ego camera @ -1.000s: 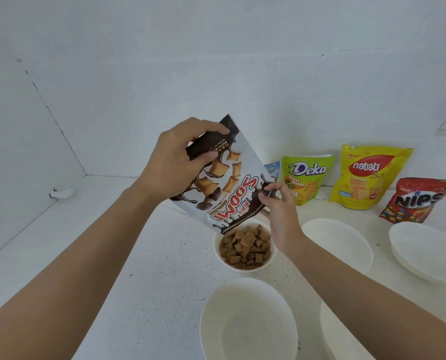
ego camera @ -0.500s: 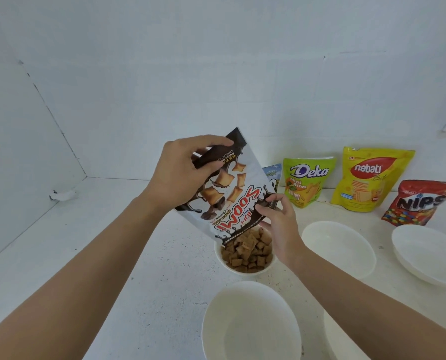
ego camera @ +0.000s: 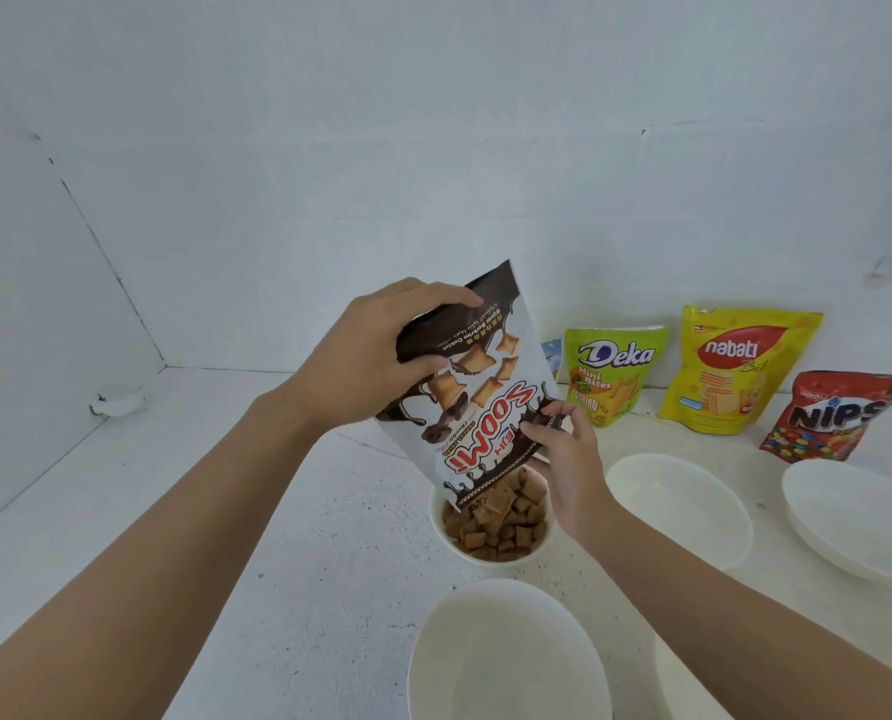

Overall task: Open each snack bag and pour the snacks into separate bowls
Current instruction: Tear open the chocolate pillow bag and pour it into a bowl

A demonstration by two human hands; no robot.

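Observation:
A white and brown Soomi snack bag (ego camera: 477, 402) is held upside down, its open mouth just over a small white bowl (ego camera: 441, 524) heaped with brown square snacks (ego camera: 506, 522). My left hand (ego camera: 376, 363) grips the bag's raised bottom end. My right hand (ego camera: 563, 454) pinches the bag's lower right edge near the mouth. Against the back wall stand a green Deka bag (ego camera: 610, 374), a yellow Nabati bag (ego camera: 735, 368) and a red Nips bag (ego camera: 833, 415), all upright.
Empty white bowls sit around the filled one: one in front (ego camera: 506, 657), one to the right (ego camera: 683, 504), a wide one at far right (ego camera: 859, 517), and part of another at the bottom right (ego camera: 677, 683). A small blue packet (ego camera: 552, 353) peeks behind the Soomi bag.
Both hands have lowered the tilted bag closer to the bowl. The heap of snacks in the bowl has grown a little.

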